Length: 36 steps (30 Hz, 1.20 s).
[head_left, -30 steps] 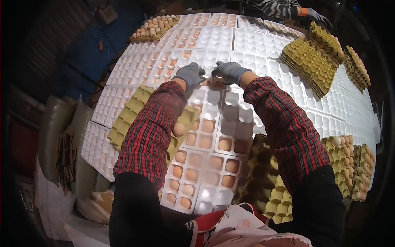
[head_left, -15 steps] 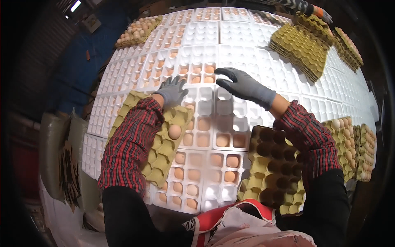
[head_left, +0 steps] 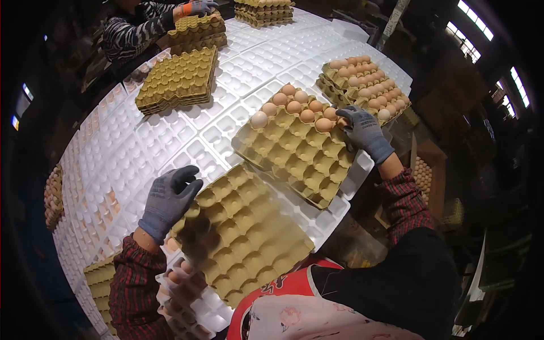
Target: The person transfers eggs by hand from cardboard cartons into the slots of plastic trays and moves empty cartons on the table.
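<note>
My left hand (head_left: 173, 201), in a grey glove, hovers with bent, parted fingers over the near left corner of an empty yellow pulp egg tray (head_left: 247, 225). My right hand (head_left: 362, 133) has its gloved fingers round a brown egg (head_left: 341, 122) at the right end of another pulp tray (head_left: 292, 153). That tray has brown eggs (head_left: 294, 106) in its far rows and bare cups nearer me, and lies on white foam trays (head_left: 317, 224). More foam cells with eggs (head_left: 178, 272) show below my left hand.
A co-worker's gloved hand (head_left: 201, 8) rests on stacked pulp trays (head_left: 195, 37) at the back. Another stack (head_left: 173, 82) sits on the white foam trays (head_left: 130, 147). Full egg trays (head_left: 365, 85) stand at back right, and a cardboard box of eggs (head_left: 428, 164) lies beyond the table edge.
The view has swung to the right. Both hands have left the middle foam trays; my right hand has moved to the eggs in a pulp tray and closed on one.
</note>
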{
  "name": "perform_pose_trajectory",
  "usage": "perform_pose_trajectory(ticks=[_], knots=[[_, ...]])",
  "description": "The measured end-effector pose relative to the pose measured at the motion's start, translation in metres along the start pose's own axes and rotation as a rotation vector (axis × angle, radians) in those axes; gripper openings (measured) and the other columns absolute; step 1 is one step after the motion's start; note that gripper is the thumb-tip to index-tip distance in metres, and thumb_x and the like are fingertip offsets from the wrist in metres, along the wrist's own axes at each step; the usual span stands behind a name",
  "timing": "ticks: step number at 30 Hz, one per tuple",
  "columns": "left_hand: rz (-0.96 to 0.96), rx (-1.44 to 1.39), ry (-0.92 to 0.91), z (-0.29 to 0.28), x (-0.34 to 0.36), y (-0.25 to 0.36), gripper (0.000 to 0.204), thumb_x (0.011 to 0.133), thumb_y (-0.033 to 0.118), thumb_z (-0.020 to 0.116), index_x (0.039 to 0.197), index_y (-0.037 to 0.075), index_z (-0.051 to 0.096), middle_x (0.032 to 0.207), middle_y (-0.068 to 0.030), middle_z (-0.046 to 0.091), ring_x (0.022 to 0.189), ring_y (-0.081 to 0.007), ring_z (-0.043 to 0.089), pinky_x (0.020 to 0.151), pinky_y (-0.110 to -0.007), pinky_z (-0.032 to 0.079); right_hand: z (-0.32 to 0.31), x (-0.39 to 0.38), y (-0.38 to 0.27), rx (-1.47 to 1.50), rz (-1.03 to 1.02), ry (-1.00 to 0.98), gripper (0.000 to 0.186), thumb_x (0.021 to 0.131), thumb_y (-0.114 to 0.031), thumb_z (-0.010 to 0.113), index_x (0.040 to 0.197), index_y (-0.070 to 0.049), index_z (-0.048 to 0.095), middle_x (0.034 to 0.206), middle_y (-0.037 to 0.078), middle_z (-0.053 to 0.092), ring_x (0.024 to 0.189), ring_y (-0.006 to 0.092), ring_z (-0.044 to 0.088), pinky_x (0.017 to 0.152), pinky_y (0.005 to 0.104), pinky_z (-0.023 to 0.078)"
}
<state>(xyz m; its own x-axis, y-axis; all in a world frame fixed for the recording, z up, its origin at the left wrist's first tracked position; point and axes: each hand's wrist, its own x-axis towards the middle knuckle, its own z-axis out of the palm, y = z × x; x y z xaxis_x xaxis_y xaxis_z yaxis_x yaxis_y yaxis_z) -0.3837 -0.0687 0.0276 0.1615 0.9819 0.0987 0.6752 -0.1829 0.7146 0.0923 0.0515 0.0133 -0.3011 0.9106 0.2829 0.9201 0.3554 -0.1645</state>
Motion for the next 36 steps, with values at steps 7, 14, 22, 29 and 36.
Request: perform_pose_trajectory(ticks=[7, 14, 22, 29, 36], knots=[[0.261, 0.266, 0.068, 0.201, 0.131, 0.154, 0.052, 0.083, 0.049, 0.072, 0.114, 0.008, 0.068, 0.104, -0.0140, 0.068, 0.093, -0.0331, 0.067, 0.080, -0.042, 0.054, 0.015, 0.025, 0.058, 0.238, 0.010, -0.186, 0.047, 0.075, -0.034, 0.078, 0.111, -0.008, 0.063, 0.094, 0.015, 0.069, 0.088, 0.0377, 0.066, 0.079, 0.0446, 0.052], [-0.088, 0.506, -0.024, 0.262, 0.180, 0.189, 0.043, 0.081, 0.041, 0.072, 0.108, 0.010, 0.060, 0.104, -0.0147, 0.060, 0.092, -0.0326, 0.066, 0.077, -0.047, 0.051, 0.030, 0.040, 0.076, 0.614, -0.181, -0.109, 0.044, 0.082, -0.042, 0.078, 0.106, -0.006, 0.067, 0.087, 0.010, 0.067, 0.084, 0.0235, 0.064, 0.077, 0.0383, 0.052], [-0.293, -0.510, 0.239, 0.219, 0.180, 0.144, 0.034, 0.092, 0.032, 0.064, 0.109, 0.003, 0.064, 0.097, -0.0094, 0.066, 0.092, -0.0180, 0.065, 0.074, -0.033, 0.055, 0.010, 0.033, 0.077, 0.216, -0.216, -0.174, 0.038, 0.077, -0.042, 0.078, 0.094, -0.011, 0.068, 0.085, 0.010, 0.068, 0.088, 0.0293, 0.066, 0.080, 0.0431, 0.053], [-0.273, 0.631, 0.180, 0.249, 0.195, 0.162, 0.046, 0.079, 0.038, 0.078, 0.111, 0.010, 0.058, 0.101, -0.0139, 0.062, 0.090, -0.0325, 0.066, 0.076, -0.046, 0.053, -0.015, 0.076, 0.079, 1.581, 0.241, -0.568, 0.031, 0.086, -0.022, 0.072, 0.110, -0.004, 0.063, 0.084, 0.002, 0.063, 0.081, 0.0110, 0.065, 0.070, 0.0297, 0.055], [-0.195, -0.747, 0.282, 0.195, 0.199, 0.132, 0.046, 0.089, 0.016, 0.072, 0.131, 0.003, 0.059, 0.108, -0.0028, 0.065, 0.084, -0.0115, 0.065, 0.072, -0.024, 0.054, 0.014, 0.110, 0.094, 0.138, -0.878, -0.333, 0.025, 0.079, -0.019, 0.071, 0.103, -0.014, 0.064, 0.099, 0.010, 0.065, 0.085, 0.0314, 0.069, 0.075, 0.0437, 0.057]])
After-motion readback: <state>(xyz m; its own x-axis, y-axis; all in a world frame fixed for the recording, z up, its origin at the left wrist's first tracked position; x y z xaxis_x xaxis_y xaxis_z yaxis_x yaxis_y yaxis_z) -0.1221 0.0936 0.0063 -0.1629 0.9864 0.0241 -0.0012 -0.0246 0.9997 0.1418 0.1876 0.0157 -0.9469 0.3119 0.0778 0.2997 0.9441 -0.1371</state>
